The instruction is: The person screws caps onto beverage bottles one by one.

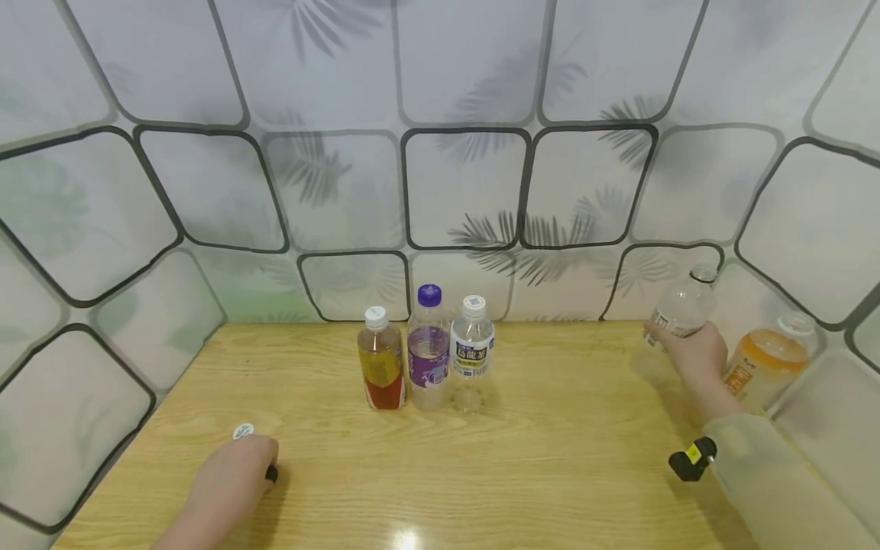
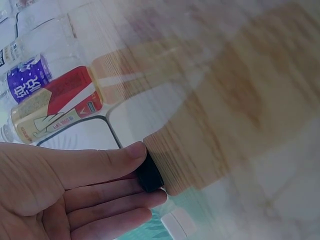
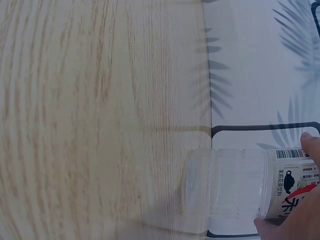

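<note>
Right hand (image 1: 690, 353) wraps the clear bottle (image 1: 681, 307) mid-body, off the bench (image 1: 550, 458); looks empty, light, crushable, slick. Left hand (image 1: 230, 477) pinches a black object (image 2: 149, 172).

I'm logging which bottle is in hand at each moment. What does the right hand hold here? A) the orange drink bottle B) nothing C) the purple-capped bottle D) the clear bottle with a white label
D: the right hand grips the clear bottle by its white label near the right wall, while the orange drink bottle stands beside it untouched and the purple-capped bottle stays in the middle row.
</note>
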`<state>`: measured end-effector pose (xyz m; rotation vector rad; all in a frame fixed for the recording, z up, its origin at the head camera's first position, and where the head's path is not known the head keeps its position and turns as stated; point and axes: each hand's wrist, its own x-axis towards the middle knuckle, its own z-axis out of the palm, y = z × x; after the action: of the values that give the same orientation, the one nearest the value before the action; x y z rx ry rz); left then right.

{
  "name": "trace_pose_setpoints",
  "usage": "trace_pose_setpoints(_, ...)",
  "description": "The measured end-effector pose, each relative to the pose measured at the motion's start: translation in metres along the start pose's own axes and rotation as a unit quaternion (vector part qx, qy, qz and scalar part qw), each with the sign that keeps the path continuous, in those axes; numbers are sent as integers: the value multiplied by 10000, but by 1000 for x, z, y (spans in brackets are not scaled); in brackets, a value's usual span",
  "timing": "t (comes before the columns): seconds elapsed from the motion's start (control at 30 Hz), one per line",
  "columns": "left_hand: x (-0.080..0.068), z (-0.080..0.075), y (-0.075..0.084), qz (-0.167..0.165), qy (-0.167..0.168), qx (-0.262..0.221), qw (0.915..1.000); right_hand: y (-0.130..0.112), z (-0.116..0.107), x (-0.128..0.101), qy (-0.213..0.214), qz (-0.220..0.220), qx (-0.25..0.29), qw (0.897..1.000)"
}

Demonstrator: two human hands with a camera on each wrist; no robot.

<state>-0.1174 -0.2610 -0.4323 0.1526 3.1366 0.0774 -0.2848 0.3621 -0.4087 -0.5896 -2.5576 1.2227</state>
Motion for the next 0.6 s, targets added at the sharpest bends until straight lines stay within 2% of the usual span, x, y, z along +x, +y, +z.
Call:
trace_pose_setpoints(0.27,-1,0,1,18,93,19,10000,-2,1,-1,5,-49,-48,10000)
trace_pose_setpoints(0.6,-1,-4,4,-144,-230,-37,9996,-3,0,1,-58,24,-98,9999)
